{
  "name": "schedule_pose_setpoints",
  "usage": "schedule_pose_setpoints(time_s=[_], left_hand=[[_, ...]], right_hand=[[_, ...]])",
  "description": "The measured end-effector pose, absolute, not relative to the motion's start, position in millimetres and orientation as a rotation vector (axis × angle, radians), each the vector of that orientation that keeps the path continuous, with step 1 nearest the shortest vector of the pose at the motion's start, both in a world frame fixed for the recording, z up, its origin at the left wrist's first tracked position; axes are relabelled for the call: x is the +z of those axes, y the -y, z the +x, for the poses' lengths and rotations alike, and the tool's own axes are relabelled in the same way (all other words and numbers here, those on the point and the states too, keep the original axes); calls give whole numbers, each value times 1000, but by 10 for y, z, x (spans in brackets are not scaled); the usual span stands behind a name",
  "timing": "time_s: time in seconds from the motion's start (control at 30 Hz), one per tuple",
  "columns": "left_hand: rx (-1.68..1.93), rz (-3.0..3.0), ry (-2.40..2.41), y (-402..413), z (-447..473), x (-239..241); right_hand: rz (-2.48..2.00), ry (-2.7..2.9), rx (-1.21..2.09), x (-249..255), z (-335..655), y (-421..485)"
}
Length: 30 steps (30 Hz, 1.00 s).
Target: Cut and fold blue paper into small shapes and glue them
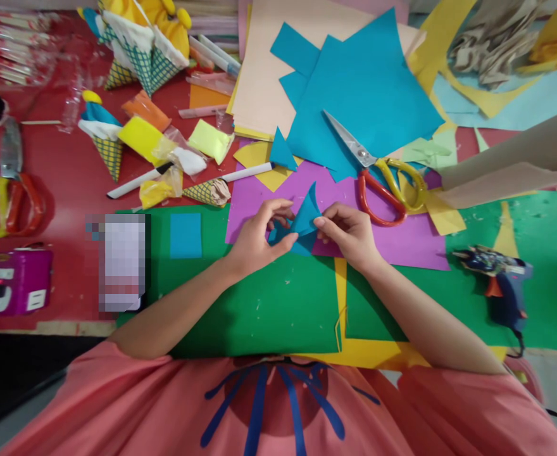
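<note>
Between my two hands is a small piece of blue paper, curled so that one corner points up and away from me. My left hand grips its left side, thumb along the near edge and fingers bent behind. At the right edge, the thumb and forefinger of my right hand pinch the paper. More blue paper lies just under the held piece, partly hidden by it. Beneath both hands are purple paper and green sheets. Scissors with red and yellow handles lie partly open beyond my right hand.
A glue gun rests at the right. Leftward are a blue square, a blurred-out phone-like object, a purple box and more scissors. Large blue sheets, small paper cones and a paper roll lie farther back.
</note>
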<state>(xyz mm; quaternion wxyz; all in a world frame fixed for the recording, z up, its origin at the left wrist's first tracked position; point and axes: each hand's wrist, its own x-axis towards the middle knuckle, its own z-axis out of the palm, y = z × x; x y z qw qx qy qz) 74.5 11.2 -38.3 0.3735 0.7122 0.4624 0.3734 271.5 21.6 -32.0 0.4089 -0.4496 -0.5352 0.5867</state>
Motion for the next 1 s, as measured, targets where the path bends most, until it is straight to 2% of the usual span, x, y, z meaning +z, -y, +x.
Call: schedule_pose_setpoints(time_s=[0.2, 0.5, 0.73, 1.0], left_hand=[[970, 1506, -1077, -138, 716, -396], [905, 1642, -1049, -118, 729, -415], [919, 1535, -1058, -144, 725, -371], [962, 1367, -1018, -163, 674, -419]], right_hand=[[-1118, 1346, 1491, -323, 2713, -215], [-1069, 1439, 1544, -330, 2712, -197], [-1029, 1383, 1588, -311, 2721, -205], [-1112, 1386, 1433, -325, 2709, -221]])
